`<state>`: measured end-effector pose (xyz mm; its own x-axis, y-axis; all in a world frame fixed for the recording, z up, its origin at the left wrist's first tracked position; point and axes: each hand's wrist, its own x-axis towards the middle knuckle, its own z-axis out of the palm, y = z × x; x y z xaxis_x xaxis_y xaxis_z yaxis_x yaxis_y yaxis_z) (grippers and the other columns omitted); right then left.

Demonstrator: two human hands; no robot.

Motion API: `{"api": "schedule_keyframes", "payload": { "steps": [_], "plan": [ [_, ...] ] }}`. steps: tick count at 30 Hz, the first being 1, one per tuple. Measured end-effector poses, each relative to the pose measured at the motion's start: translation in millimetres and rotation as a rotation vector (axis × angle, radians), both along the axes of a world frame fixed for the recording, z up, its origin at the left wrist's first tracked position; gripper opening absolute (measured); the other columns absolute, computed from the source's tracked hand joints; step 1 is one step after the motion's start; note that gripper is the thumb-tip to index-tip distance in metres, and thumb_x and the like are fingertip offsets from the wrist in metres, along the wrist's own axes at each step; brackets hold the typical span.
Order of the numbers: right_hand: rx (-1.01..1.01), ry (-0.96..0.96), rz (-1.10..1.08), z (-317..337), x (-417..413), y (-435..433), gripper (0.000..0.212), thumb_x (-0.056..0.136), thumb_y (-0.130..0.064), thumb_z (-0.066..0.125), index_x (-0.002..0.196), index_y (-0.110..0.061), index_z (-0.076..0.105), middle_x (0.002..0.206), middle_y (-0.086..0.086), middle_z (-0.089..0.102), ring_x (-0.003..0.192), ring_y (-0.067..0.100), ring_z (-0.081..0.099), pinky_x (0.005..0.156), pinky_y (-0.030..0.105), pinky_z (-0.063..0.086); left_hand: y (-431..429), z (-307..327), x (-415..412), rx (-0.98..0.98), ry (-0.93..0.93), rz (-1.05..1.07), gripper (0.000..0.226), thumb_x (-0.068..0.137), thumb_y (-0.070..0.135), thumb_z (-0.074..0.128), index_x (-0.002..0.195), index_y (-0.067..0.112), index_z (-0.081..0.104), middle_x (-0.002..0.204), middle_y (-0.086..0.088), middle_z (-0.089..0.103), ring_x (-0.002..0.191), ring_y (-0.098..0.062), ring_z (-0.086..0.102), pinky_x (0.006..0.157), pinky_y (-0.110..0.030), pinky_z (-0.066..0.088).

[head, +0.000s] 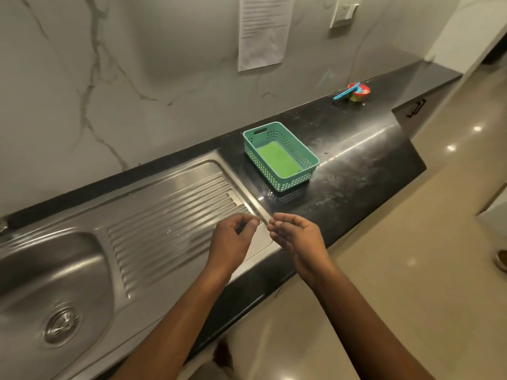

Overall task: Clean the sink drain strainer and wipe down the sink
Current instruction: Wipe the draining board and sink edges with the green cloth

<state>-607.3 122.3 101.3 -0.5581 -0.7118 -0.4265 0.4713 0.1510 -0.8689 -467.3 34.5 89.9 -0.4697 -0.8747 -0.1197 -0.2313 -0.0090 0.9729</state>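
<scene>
The steel sink [41, 270] fills the lower left, with its round drain strainer [62, 324] seated in the bowl's bottom. A ribbed draining board [170, 215] runs to the right of the bowl. My left hand [233, 237] hovers over the board's right end, fingers loosely curled, holding nothing. Close beside it, my right hand [296, 237] hangs above the counter's front edge, fingers bent and apart, also empty. A teal basket [282, 182] farther back holds a green scrub pad [277, 159].
The black counter [356, 165] stretches right and ends at a corner by the tiled floor [411, 242]. A small red pot with a blue tool [354, 91] sits at the far end. A paper sheet [262, 31] and a switch plate [345, 12] hang on the marble wall.
</scene>
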Motion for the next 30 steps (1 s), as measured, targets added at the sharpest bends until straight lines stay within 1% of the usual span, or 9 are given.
{"api": "schedule_keyframes", "payload": {
  "steps": [3,6,11,15,21,24,26,28,30],
  "plan": [
    [-0.001,0.025,-0.025,3.5,-25.1,-15.6,0.014,0.098,0.001,0.066,0.110,-0.003,0.073,0.110,0.021,0.077,0.101,0.029,0.075,0.090,0.033,0.062,-13.9,-3.4,-23.6,0.005,-0.002,-0.011,0.011,0.098,0.023,0.070,0.098,0.024,0.081,0.093,0.006,0.081,0.094,-0.011,0.077,0.095,-0.051,0.062],
    [0.013,0.082,-0.033,9.0,-49.3,-35.1,0.013,0.099,0.001,0.066,0.106,-0.006,0.074,0.104,0.016,0.078,0.096,0.024,0.075,0.088,0.032,0.062,-31.0,-5.8,-43.2,0.016,-0.011,-0.014,0.011,0.098,0.024,0.070,0.098,0.023,0.081,0.090,0.005,0.081,0.092,-0.013,0.077,0.094,-0.051,0.062],
    [0.046,0.252,0.019,10.7,-92.0,-69.6,0.017,0.096,0.001,0.067,0.112,-0.005,0.073,0.110,0.014,0.076,0.100,0.024,0.074,0.091,0.034,0.063,-53.1,-5.0,-66.2,0.008,-0.039,0.007,0.012,0.099,0.021,0.070,0.098,0.022,0.082,0.092,0.001,0.081,0.091,-0.018,0.077,0.090,-0.051,0.063],
    [0.086,0.356,0.083,1.9,-130.6,-104.3,0.020,0.095,0.000,0.070,0.113,-0.005,0.073,0.110,0.008,0.076,0.105,0.025,0.074,0.086,0.029,0.062,-63.1,-6.4,-74.9,0.028,-0.077,0.054,0.013,0.099,0.022,0.069,0.103,0.020,0.082,0.097,0.002,0.081,0.095,-0.017,0.076,0.094,-0.050,0.062],
    [0.124,0.499,0.214,-8.0,-187.7,-167.7,0.022,0.094,-0.002,0.069,0.115,-0.009,0.073,0.108,0.003,0.073,0.105,0.019,0.070,0.096,0.036,0.060,-68.6,-9.4,-96.5,0.021,-0.110,0.186,0.013,0.099,0.025,0.070,0.103,0.021,0.082,0.099,0.003,0.081,0.098,-0.019,0.076,0.095,-0.052,0.061],
    [0.210,0.700,0.331,-19.3,-211.0,-195.5,0.032,0.090,-0.007,0.069,0.122,-0.012,0.073,0.124,0.007,0.072,0.114,0.023,0.068,0.101,0.041,0.057,-67.7,-7.8,-111.1,0.037,-0.090,0.269,0.012,0.099,0.025,0.071,0.102,0.020,0.082,0.097,0.002,0.081,0.096,-0.019,0.076,0.096,-0.052,0.061],
    [0.263,0.818,0.442,-26.3,-222.7,-210.4,0.042,0.090,-0.008,0.067,0.132,-0.011,0.068,0.139,0.009,0.066,0.117,0.023,0.066,0.100,0.035,0.055,-65.4,-10.2,-119.7,0.028,-0.104,0.297,0.013,0.099,0.025,0.071,0.103,0.019,0.081,0.097,0.001,0.081,0.096,-0.018,0.076,0.095,-0.052,0.061],
    [0.310,0.910,0.564,-31.2,-230.8,-224.8,0.050,0.091,-0.007,0.065,0.141,-0.010,0.062,0.146,0.008,0.062,0.121,0.024,0.064,0.095,0.029,0.048,-63.5,-11.4,-125.4,0.032,-0.118,0.322,0.014,0.100,0.025,0.070,0.105,0.019,0.081,0.100,0.001,0.080,0.098,-0.018,0.075,0.096,-0.052,0.061],
    [0.366,0.982,0.671,-36.9,-235.0,-238.1,0.056,0.091,-0.008,0.065,0.146,-0.008,0.057,0.149,0.010,0.059,0.130,0.027,0.060,0.097,0.031,0.047,-61.6,-12.0,-125.5,0.034,-0.130,0.346,0.015,0.100,0.026,0.069,0.107,0.019,0.080,0.103,0.001,0.080,0.101,-0.018,0.074,0.097,-0.051,0.061]
  ]
}}
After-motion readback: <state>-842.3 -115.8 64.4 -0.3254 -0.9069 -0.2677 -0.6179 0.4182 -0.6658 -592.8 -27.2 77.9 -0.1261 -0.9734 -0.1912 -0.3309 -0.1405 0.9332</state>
